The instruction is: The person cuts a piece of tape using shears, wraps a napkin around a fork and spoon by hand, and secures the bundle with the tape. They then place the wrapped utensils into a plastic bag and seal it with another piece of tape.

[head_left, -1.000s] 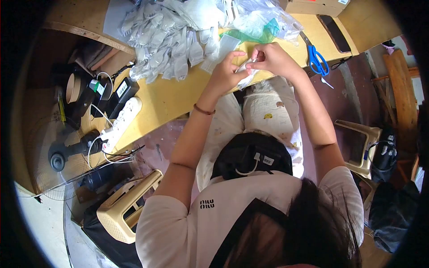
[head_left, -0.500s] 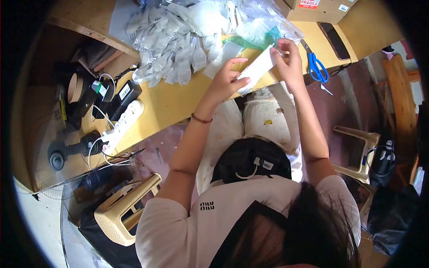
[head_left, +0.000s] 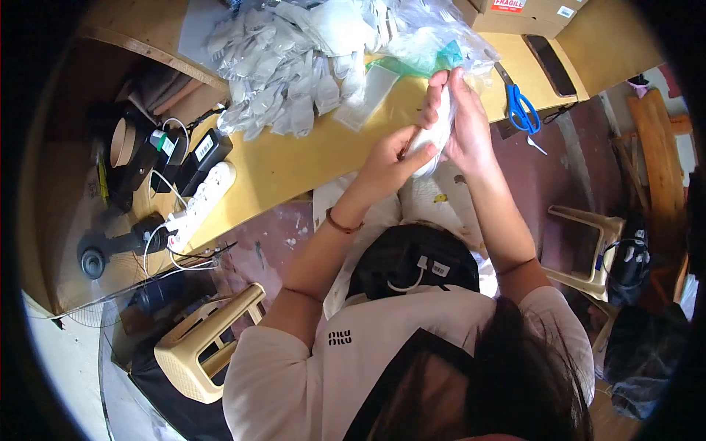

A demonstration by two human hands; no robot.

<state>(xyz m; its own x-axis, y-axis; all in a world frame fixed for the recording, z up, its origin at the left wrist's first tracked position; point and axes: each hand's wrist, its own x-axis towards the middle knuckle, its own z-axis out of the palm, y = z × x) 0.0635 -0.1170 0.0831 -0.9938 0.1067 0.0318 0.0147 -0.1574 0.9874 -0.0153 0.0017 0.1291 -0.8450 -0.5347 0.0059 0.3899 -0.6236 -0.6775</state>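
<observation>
A slim white packet in see-through plastic (head_left: 434, 143) is held between my two hands above the table's front edge. My left hand (head_left: 397, 158) closes on its lower end, thumb across the top. Along the upper part, my right hand (head_left: 465, 125) wraps it, fingers bent over the far end. Exactly what lies inside the wrapping cannot be made out. Beyond my hands is a large heap of wrapped white plastic cutlery (head_left: 287, 70). A flat transparent sleeve (head_left: 370, 97) and a green plastic bag (head_left: 441, 59) lie near my fingers.
Blue-handled scissors (head_left: 522, 110) rest at the table's right edge, beside a dark phone (head_left: 550, 65). A cardboard box (head_left: 533, 16) stands behind them. On the left are a white power strip (head_left: 204, 204) with cables and a small fan (head_left: 93, 262). A beige stool (head_left: 180, 360) stands below.
My right hand has turned and closed along the packet, which now stands steeper. My left hand has moved slightly right and down, toward my body.
</observation>
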